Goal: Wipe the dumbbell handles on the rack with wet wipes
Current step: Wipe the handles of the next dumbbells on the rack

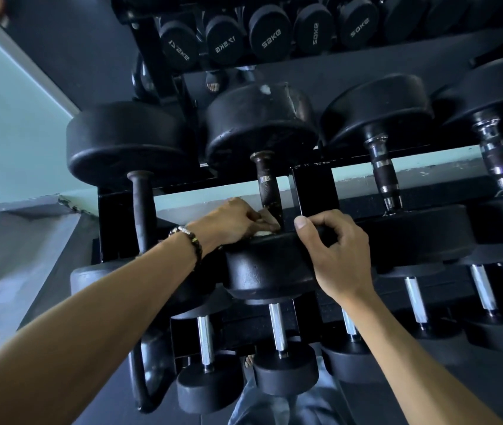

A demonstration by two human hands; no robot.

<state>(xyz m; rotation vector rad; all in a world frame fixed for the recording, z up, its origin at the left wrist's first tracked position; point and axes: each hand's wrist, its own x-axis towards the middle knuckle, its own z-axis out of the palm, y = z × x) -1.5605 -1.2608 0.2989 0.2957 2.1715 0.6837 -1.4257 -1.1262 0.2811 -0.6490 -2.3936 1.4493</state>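
Wipe [263, 233] pinched under left hand [234, 220] at handle [269, 187] base.

Both arms are reaching forward, almost straight. The left hand [235, 220] is lying knuckles up with its fingers curling in a pinching grip, and its wrist is wearing a bead bracelet [189, 240]. The right hand [336, 253] is standing near it, thumb pointing up, fingers curling forward.

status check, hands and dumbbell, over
Left hand presses wet wipe at base of handle. Right hand grips near dumbbell head. Nothing in the way.
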